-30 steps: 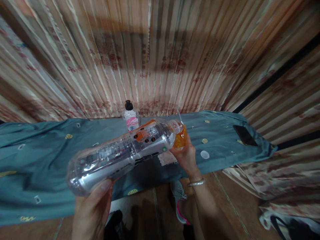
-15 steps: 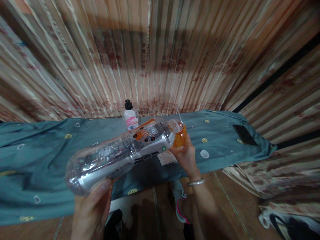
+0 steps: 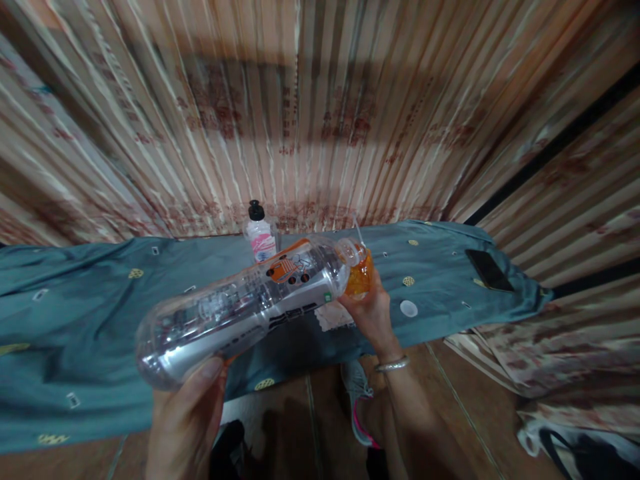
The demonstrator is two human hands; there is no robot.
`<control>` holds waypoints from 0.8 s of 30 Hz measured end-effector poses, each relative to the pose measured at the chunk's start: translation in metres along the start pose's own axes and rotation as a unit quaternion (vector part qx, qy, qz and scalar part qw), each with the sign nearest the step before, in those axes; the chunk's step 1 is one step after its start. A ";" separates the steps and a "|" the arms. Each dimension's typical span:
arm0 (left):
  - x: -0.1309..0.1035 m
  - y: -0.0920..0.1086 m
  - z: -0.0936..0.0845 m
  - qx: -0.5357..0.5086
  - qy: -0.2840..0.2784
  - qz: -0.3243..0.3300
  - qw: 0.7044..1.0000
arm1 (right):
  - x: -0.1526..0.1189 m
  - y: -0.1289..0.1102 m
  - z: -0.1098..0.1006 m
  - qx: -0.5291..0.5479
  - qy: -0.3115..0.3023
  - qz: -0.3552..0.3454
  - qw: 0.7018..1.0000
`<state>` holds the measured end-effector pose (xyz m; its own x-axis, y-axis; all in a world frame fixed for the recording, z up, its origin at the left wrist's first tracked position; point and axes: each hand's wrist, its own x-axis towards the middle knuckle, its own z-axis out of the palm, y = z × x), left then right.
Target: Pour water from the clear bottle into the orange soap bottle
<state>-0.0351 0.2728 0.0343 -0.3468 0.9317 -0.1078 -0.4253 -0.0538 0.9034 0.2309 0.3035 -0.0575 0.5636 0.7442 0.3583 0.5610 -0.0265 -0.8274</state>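
Observation:
A large clear plastic bottle (image 3: pixel 240 303) with an orange-printed label is tilted across the view, its uncapped neck toward the right. My left hand (image 3: pixel 187 407) is closed around its lower end, thumb on the near side. My right hand (image 3: pixel 373 317), with a silver bangle at the wrist, grips a small orange translucent container (image 3: pixel 360 277) right by the bottle's mouth. A thin whitish stick rises from behind the container. The bottle's neck overlaps the container, and I cannot tell whether the two touch. The fingers of the right hand are partly hidden behind the container.
Behind the big bottle stands a small bottle (image 3: pixel 261 237) with a black cap and pink label. On the teal cloth (image 3: pixel 435 253) lie a phone (image 3: pixel 489 270), a white round disc (image 3: pixel 409 309) and a pale scallop-edged piece (image 3: pixel 334 316). A pleated curtain (image 3: pixel 320 120) hangs close behind.
The base of the large bottle has shifted very slightly to the right with my left hand. My right hand and the orange container have stayed in place.

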 end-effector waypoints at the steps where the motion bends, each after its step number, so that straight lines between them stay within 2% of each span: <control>1: 0.000 0.001 0.001 0.001 0.004 -0.005 1.000 | 0.000 0.000 0.000 -0.001 0.001 -0.004 1.000; 13: 0.002 -0.002 0.005 -0.013 0.026 -0.010 1.000 | 0.000 -0.001 0.001 0.015 -0.001 0.010 1.000; 24: 0.003 -0.005 0.001 -0.023 0.009 -0.004 1.000 | 0.001 -0.002 -0.001 0.005 -0.002 -0.007 1.000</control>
<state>-0.0328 0.2762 0.0303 -0.3588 0.9254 -0.1224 -0.4652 -0.0636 0.8829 0.2308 0.3037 -0.0547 0.5534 0.7474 0.3677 0.5621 -0.0093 -0.8270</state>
